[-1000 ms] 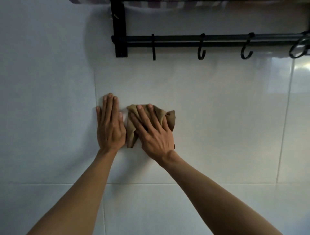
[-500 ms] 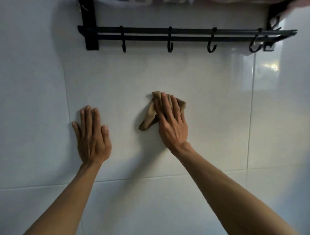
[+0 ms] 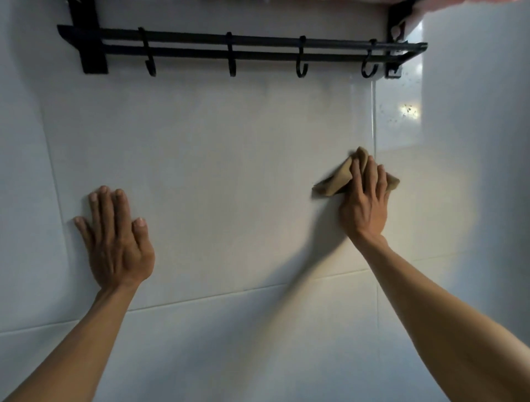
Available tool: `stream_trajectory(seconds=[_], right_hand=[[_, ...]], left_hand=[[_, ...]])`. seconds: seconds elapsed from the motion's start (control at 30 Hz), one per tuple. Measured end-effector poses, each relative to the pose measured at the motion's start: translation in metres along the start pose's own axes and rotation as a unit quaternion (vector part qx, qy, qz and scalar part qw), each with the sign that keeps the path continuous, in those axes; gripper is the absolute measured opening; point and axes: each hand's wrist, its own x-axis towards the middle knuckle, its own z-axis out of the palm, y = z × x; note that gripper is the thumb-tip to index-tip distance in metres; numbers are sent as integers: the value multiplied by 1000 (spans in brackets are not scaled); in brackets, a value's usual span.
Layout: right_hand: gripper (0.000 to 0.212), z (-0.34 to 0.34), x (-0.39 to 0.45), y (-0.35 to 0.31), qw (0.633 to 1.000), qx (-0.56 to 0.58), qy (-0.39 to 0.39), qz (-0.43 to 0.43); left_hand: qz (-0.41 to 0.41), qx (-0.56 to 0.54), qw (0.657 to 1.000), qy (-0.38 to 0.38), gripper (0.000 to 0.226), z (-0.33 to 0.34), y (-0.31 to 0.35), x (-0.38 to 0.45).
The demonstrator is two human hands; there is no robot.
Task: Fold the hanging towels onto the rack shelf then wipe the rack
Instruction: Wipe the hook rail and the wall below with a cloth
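A black wall rack (image 3: 258, 47) with two rails and several hooks runs across the top; its shelf is cut off by the frame edge. Well below it, my right hand (image 3: 365, 201) presses a crumpled tan cloth (image 3: 335, 182) flat against the white tiled wall (image 3: 229, 157), fingers straight over the cloth. My left hand (image 3: 117, 244) lies flat on the wall at the lower left, fingers spread and holding nothing. Both hands are far under the rack and touch no part of it.
A vertical tile joint (image 3: 373, 120) runs down from the rack's right end to the cloth. A horizontal joint (image 3: 229, 294) crosses below both hands. A bright glare spot (image 3: 408, 110) sits on the right tile. A pale edge (image 3: 473, 2) shows at the top right.
My right hand has slid the cloth to the right along the wall, away from my left hand. The left hand has stayed flat on the wall.
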Motion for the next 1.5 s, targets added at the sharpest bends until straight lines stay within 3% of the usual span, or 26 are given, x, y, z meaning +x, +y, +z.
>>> stream_trajectory(seconds=[0.2, 0.47, 0.6, 0.83, 1.0, 1.13, 1.4, 1.5], right_hand=[[78, 20, -67, 13, 996, 55, 30, 69], [84, 40, -105, -54, 976, 159, 76, 131], [89, 44, -116, -110, 978, 162, 70, 107], [49, 54, -150, -226, 977, 202, 51, 37], [50, 54, -159, -278, 976, 217, 31, -7], [47, 54, -173, -320, 971, 216, 13, -103], [46, 57, -211, -317, 955, 213, -47, -201], [50, 53, -231, -302, 931, 255, -96, -241]], left_hand=[[11, -4, 1000, 7, 58, 1, -4, -10], [37, -8, 999, 23, 54, 0, -16, -16], [35, -15, 999, 31, 52, 1, -17, -16], [34, -34, 999, 25, 50, -4, -27, -16], [57, -47, 997, 15, 50, -8, -44, -15], [58, -69, 996, 19, 49, -10, -50, -14], [51, -139, 989, -19, 49, -19, -54, -13], [31, -139, 990, -21, 49, -20, -47, -18]])
